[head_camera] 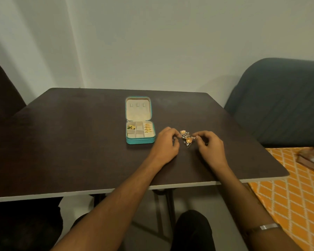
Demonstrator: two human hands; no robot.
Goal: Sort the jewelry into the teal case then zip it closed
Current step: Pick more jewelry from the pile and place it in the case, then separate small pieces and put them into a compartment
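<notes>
Both hands, left (166,144) and right (209,144), grip curled, pinching jewelry pile (187,138) on desk (71,142) beside open teal case (140,141)

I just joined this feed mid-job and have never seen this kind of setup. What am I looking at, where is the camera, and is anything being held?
There is no machine here: a person works with bare hands. The single picture comes from a camera on their head, looking forward and down. On the dark table lies an open teal case, its lid laid back; gold pieces sit in its left and right compartments. Right of the case lies a small jewelry pile of silver and gold pieces. The left hand and right hand flank the pile, curled fingertips touching its edges. Whether either grips a piece is too small to tell.
</notes>
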